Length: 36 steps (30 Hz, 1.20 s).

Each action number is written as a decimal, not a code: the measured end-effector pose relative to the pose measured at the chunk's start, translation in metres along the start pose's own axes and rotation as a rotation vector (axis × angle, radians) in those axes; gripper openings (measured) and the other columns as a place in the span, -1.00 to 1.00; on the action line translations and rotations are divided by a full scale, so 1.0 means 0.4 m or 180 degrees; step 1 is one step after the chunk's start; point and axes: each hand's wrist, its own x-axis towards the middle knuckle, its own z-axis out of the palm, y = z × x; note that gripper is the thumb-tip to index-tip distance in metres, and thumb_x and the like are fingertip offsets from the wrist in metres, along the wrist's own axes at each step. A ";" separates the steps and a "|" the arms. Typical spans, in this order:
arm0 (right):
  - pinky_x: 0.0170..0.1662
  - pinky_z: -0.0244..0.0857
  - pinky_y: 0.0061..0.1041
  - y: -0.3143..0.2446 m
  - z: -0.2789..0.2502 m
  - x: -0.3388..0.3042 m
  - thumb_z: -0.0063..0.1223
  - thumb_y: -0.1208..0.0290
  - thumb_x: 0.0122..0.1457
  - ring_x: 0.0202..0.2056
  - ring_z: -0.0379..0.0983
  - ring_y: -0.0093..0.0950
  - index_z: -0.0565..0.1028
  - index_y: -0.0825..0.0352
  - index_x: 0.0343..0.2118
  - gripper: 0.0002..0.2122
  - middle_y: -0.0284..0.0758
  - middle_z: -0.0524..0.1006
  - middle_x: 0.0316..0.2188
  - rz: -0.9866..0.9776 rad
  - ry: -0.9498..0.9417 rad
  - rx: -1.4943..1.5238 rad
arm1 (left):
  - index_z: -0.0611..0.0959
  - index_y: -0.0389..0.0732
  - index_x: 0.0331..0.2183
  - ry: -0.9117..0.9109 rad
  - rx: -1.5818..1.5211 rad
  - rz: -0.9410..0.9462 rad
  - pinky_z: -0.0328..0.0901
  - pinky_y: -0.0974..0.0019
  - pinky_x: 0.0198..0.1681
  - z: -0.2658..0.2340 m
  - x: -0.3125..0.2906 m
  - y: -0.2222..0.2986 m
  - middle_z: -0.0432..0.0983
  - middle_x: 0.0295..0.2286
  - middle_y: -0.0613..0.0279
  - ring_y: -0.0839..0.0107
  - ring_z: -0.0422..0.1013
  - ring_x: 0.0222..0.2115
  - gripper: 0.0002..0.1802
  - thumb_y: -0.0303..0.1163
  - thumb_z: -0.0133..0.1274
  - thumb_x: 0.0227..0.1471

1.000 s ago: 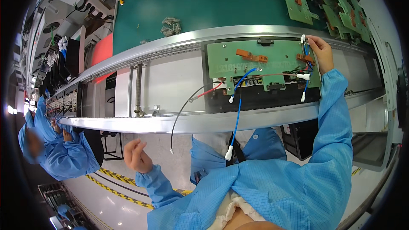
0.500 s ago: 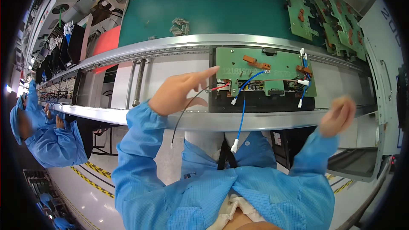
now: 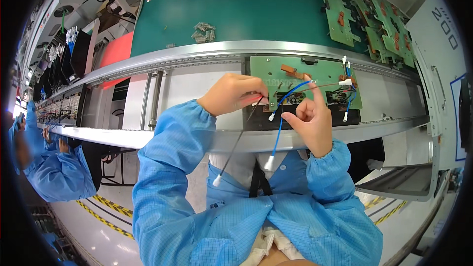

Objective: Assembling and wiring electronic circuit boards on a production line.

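A green circuit board point(image 3: 327, 70) sits in a black carrier point(image 3: 354, 116) on the rail line in front of me. At the board's left edge my left hand point(image 3: 231, 92) pinches a black wire point(image 3: 236, 143), which hangs down over the rail to a white connector point(image 3: 217, 181). A short red wire shows by these fingertips. My right hand point(image 3: 314, 120) is over the board's middle, index finger stretched toward the end of a blue wire point(image 3: 280, 138) beside a brown clip point(image 3: 294, 72). Its thumb stands apart and the other fingers curl. This hand hides part of the board.
Behind the rail, a green mat point(image 3: 266, 12) carries a pile of small metal parts point(image 3: 203, 33). More green boards point(image 3: 340, 15) lie at the far right. A co-worker in blue point(image 3: 59, 170) is at the line on the left. White-tipped blue wires point(image 3: 352, 98) hang at the board's right.
My left hand has moved right to the board's edge and closed on the black wire. My right hand has come in from the far right to over the board's middle.
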 end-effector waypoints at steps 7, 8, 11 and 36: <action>-0.55 0.13 -0.68 0.020 -0.025 0.018 0.32 0.51 -0.23 -0.62 0.15 -0.67 0.35 0.29 0.02 -0.37 -0.50 0.23 -0.62 -0.0331 -0.0253 -0.0444 | 0.56 -0.24 -0.43 0.0350 -0.0496 -0.0694 0.34 0.38 -0.46 0.016 0.023 0.013 0.55 -0.55 0.20 0.40 0.48 -0.55 -0.89 -0.46 0.18 -0.05; -0.55 0.13 -0.68 0.016 -0.022 0.018 0.32 0.51 -0.23 -0.62 0.15 -0.67 0.35 0.29 0.02 -0.37 -0.50 0.23 -0.62 -0.0324 -0.0265 -0.0449 | 0.56 -0.24 -0.42 0.0366 -0.0526 -0.0775 0.33 0.39 -0.46 0.018 0.029 0.010 0.55 -0.55 0.19 0.41 0.48 -0.54 -0.89 -0.46 0.17 -0.04; -0.58 -0.02 -0.77 0.010 0.003 0.021 0.30 0.53 -0.14 -0.63 0.07 -0.78 0.36 0.30 0.02 -0.42 -0.56 0.20 -0.63 -0.0641 -0.0115 -0.0582 | 0.56 -0.23 -0.42 0.0263 -0.0475 -0.0909 0.32 0.37 -0.46 0.013 0.040 0.020 0.53 -0.57 0.17 0.39 0.48 -0.53 -0.90 -0.45 0.15 -0.02; -0.44 0.32 -0.63 0.060 0.012 0.075 0.00 0.47 0.18 -0.55 0.49 -0.58 0.59 0.44 -0.33 -0.83 -0.28 0.56 -0.62 -0.0481 0.0583 -0.0294 | 0.58 -0.30 -0.56 -0.1264 0.1795 -0.0289 0.35 0.11 -0.41 0.007 0.221 0.066 0.50 -0.61 -0.02 0.03 0.48 -0.49 -0.83 -0.40 0.19 -0.20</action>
